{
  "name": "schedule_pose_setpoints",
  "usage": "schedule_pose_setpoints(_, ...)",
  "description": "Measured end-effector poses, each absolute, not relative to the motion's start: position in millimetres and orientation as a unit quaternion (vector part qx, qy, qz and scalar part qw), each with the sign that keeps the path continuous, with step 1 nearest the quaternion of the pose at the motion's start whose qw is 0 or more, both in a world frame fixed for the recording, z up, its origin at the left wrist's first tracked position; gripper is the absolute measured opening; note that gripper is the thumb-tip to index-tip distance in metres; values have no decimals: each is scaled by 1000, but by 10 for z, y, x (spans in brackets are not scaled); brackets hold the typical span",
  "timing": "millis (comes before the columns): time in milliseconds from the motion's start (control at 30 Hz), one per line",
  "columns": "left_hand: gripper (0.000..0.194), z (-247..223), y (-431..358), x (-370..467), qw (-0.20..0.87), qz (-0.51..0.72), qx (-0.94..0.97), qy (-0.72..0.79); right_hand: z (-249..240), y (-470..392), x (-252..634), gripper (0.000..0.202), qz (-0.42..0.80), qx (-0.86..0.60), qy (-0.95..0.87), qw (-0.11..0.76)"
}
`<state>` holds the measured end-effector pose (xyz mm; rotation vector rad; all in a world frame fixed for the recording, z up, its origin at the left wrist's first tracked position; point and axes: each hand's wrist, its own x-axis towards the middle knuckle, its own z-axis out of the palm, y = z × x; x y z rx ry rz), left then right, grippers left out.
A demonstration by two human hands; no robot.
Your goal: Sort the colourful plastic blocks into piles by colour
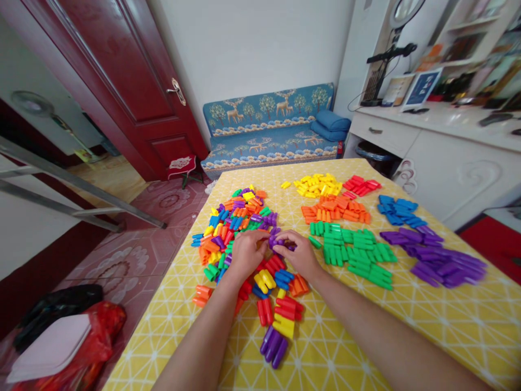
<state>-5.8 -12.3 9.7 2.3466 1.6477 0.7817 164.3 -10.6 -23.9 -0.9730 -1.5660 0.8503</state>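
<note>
Both hands meet over a yellow-clothed table, at the right edge of a mixed pile of bullet-shaped plastic building blocks (222, 231). Purple blocks (275, 240) sit between my fingertips. My left hand (248, 251) pinches them from the left, and my right hand (299, 251) has its fingers closed on them from the right. The fingers partly cover these blocks, so how they fit together cannot be made out. Just below the hands lie loose red, blue, yellow and orange blocks, with a purple block (274, 346) nearest me. Green blocks (350, 247) lie right of my right hand.
Single-colour groups spread over the right half: yellow blocks (319, 185), orange blocks (336, 209), red blocks (361, 185), blue blocks (401, 210) and purple blocks (439, 258). Past the patterned tablecloth (163, 347) stand a blue sofa (264, 144) and a white dresser (439, 130).
</note>
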Motion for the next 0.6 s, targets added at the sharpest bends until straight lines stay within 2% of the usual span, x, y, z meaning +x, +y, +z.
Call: schedule_pose_setpoints(600, 29, 101, -132, -52, 62, 244, 798, 548, -288, -94, 1647, 11, 358, -408, -662, 518)
